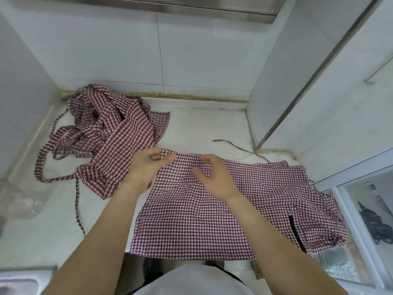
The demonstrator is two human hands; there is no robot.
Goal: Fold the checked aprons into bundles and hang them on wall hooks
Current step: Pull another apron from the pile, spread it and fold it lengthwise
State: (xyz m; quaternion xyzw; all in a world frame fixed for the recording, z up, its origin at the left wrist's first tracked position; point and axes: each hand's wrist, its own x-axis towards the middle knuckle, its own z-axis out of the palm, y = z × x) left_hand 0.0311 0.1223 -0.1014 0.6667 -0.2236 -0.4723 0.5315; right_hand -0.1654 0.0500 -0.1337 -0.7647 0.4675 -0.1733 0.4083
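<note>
A red-and-white checked apron (191, 220) lies spread flat on the white counter (202, 128), its near edge hanging over the front. My left hand (146, 167) pinches the apron's far top edge at its left corner. My right hand (214, 175) pinches a fold of the same edge just to the right. One of its thin ties (238, 147) trails off toward the back right. A heap of crumpled checked aprons (106, 133) with loose straps sits at the back left, touching the flat apron near my left hand.
White tiled walls enclose the counter at the back, left and right. A clear plastic bottle (19, 201) lies at the left edge. A sink rim (23, 279) shows at the bottom left. A window frame (348, 201) borders the right side.
</note>
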